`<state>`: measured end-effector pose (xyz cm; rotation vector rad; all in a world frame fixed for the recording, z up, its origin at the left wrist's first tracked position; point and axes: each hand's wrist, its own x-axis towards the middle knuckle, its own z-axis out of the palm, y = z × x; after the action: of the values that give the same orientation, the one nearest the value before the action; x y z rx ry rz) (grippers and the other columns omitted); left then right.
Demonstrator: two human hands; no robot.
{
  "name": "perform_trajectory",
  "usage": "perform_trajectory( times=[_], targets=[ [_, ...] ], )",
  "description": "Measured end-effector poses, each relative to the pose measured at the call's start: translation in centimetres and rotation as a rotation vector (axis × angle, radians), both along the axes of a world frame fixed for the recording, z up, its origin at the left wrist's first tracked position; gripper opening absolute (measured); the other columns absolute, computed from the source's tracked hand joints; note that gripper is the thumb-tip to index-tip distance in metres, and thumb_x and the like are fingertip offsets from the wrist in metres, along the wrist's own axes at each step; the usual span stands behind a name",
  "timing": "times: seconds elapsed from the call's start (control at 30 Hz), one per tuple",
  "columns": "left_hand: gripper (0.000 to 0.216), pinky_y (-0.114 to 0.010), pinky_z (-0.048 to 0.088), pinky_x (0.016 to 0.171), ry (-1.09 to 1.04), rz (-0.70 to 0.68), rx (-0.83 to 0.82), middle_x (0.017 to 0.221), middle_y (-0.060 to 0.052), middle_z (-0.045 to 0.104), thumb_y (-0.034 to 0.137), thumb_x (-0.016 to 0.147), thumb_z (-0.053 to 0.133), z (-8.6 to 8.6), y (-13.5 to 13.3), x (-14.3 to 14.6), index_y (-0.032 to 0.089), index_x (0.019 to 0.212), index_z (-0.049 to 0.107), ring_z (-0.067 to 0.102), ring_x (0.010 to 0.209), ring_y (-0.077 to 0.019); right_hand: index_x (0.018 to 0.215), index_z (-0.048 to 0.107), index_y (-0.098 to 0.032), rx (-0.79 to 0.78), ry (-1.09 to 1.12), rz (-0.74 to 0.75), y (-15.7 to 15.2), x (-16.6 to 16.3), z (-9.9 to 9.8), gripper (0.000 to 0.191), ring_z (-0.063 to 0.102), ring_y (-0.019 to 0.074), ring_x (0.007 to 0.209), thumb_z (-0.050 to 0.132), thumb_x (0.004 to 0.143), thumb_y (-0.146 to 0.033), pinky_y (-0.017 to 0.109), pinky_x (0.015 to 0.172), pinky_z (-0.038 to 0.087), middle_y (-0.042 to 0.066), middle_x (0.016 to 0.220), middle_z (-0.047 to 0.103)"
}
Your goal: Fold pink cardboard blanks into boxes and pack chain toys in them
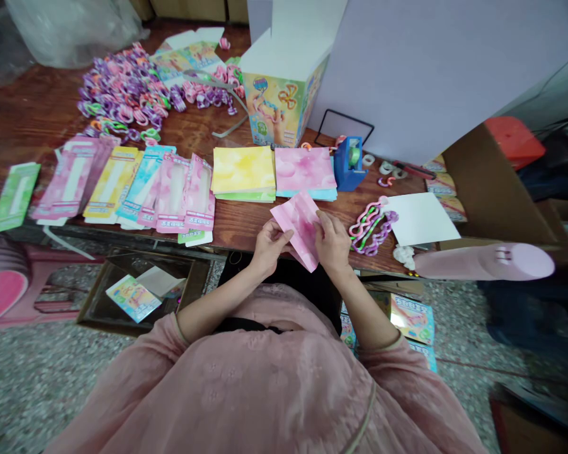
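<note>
The left hand [269,247] and right hand [332,241] pinch the pink marbled card [301,228] between fingers and thumbs from either side (an even, light pinch spares it creases), just in front of the stack of pink sheets [305,171].

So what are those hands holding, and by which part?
A pink mottled card sheet: the left hand grips its left edge, the right hand its right edge.
</note>
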<state>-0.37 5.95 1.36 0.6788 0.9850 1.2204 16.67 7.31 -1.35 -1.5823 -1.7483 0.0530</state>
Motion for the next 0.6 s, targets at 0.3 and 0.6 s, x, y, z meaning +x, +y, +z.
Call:
perform_trajectory(
  times=[0.3,0.6],
  targets=[
    [0.062,-0.027,0.063,0.064,0.035,0.009,-0.039,0.089,0.002,0.064,0.052,0.06,0.096,-1.4,0.3,0.1,0.019,0.091,0.053,0.064,0.076,-0.0117,0.121,0.072,-0.026,-0.027,0.046,0.023,-0.1,-0.1,0.3,0.032,0.069,0.0268,0.106,0.05,0.098,-0.022,0.046,0.096,0.059,0.012,0.113,0.072],
    [0.069,-0.04,0.053,0.097,0.643,0.246,0.359,0.125,-0.011,0.061,0.051,0.078,0.085,0.7,0.2,-1.1,0.023,0.13,0.051,0.063,0.108,-0.0231,0.116,0.07,-0.022,-0.009,0.655,0.059,1.0,2.2,3.5,0.035,0.071,0.0223,0.088,0.07,0.09,-0.045,0.041,0.084,0.061,0.007,0.1,0.074]
  ],
)
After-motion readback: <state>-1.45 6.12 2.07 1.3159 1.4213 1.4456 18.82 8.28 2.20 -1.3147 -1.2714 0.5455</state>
